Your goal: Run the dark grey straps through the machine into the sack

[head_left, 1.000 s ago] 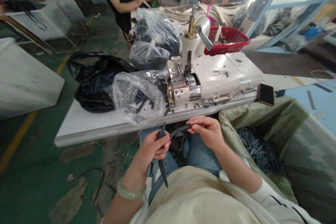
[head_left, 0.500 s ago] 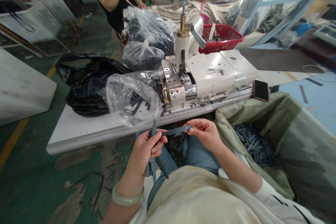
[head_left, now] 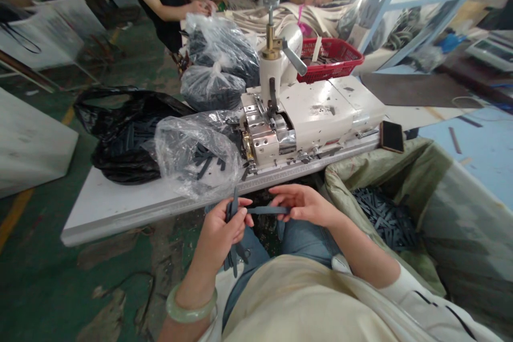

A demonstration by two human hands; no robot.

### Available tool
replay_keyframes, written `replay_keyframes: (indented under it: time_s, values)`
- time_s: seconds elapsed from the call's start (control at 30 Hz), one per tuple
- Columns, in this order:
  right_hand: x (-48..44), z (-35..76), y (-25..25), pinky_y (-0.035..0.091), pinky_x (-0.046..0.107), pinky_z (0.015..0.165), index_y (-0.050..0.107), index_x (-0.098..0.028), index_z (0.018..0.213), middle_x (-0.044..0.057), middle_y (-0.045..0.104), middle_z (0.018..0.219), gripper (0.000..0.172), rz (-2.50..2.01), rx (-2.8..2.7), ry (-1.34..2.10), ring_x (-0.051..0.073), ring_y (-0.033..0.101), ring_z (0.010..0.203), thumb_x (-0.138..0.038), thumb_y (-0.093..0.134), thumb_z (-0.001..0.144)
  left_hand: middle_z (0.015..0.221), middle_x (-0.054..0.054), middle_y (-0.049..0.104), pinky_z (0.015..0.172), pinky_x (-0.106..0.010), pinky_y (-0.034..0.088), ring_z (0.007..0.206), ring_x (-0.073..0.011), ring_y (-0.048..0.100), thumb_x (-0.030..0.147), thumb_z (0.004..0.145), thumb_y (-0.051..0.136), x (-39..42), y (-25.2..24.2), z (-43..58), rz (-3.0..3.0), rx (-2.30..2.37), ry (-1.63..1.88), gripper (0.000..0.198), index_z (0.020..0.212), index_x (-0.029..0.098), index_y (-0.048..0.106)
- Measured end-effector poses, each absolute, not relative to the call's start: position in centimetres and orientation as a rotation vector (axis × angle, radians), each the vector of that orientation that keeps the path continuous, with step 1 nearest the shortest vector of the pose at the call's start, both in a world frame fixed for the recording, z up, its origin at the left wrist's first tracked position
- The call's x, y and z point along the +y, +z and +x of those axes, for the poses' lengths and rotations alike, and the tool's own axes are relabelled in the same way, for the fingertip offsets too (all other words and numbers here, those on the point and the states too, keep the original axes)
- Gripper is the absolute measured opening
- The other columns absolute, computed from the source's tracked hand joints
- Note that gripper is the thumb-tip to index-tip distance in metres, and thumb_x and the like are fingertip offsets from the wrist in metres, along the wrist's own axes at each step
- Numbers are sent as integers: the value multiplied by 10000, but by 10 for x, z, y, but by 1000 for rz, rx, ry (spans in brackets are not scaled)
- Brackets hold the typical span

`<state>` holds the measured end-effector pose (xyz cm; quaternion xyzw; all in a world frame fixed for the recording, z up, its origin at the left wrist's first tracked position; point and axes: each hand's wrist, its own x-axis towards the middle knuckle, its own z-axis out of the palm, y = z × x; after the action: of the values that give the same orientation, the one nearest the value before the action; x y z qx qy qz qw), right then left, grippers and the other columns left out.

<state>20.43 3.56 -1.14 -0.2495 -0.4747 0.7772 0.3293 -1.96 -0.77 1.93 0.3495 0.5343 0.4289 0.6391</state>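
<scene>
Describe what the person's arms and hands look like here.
No gloves. Above the left hand sits a pale green bangle on an uncovered forearm. Behind the right hand, a cream sleeve with thin dark lines starts near the elbow.

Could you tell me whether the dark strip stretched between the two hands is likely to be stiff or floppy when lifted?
Probably flexible: the dark strip seems to span straight because the right hand and left hand each pinch an end. The bundle of strips hangs loosely below the left hand, suggesting limpness. Likely light, since a mere pinch holds it.
</scene>
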Motion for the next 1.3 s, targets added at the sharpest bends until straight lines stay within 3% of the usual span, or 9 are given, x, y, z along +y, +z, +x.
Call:
replay_keyframes:
  time_s: [0.07,0.13,0.2,0.43,0.8,0.97,1.07,1.2,1.3]
  values:
    - [40,199,-4,456,177,516,579,-104,1191,29,652,786,573,-647,-1506,2169,65,561,565,-532,649,816,596,-11,609,379,-144,207,385,-19,314,362,767,700,-7,19,-18,808,1205,927,348,1005,129,599]
    - [44,191,3,334,151,427,629,-78,983,-52,510,558,483,-676,-1701,2220,36,407,447,-542,532,893,589,-8,601,378,-144,203,384,-20,306,363,766,700,-6,20,-17,794,1197,914,366,1024,127,592]
    - [48,183,9,271,156,398,603,-96,824,-90,397,468,454,-684,-1699,2282,35,332,404,-533,513,908,603,-6,601,375,-140,200,387,-20,304,350,762,705,-4,21,-18,764,1191,952,381,1049,127,589]
    - [66,184,17,342,178,414,610,-100,856,-9,583,550,398,-690,-1372,2309,83,531,427,-481,514,920,678,-1,601,371,-122,192,405,-5,305,302,736,734,-5,28,-25,688,1174,1149,365,1039,132,620]
    - [64,177,13,324,160,401,618,-91,844,-16,565,514,367,-601,-1256,2346,66,496,395,-419,492,950,672,5,592,362,-126,204,403,-11,312,327,781,711,-5,16,-30,704,1108,1080,348,1058,143,607]
    - [65,172,11,498,179,501,625,-83,890,70,687,660,352,-558,-931,2480,129,665,564,-404,494,946,652,13,580,360,-126,207,397,-12,312,340,787,714,-4,13,-33,690,1110,1097,337,1047,151,615]
    - [58,165,9,570,238,616,612,-85,901,110,721,754,339,-522,-732,2605,173,719,702,-363,430,971,636,25,557,357,-127,211,391,-9,311,351,780,723,-1,13,-31,690,1111,1161,332,1030,150,634]
    - [43,155,0,578,245,578,592,-82,858,124,717,712,405,-492,-570,2784,172,716,639,-286,277,1009,604,49,513,354,-122,204,383,-4,296,328,748,753,2,13,-26,681,1049,1236,352,1039,160,648]
    - [33,149,-9,579,252,526,584,-87,854,119,712,685,494,-484,-434,2905,178,711,596,-261,151,1015,547,61,481,353,-120,208,371,-3,287,308,745,752,1,11,-24,683,1036,1233,241,891,148,647]
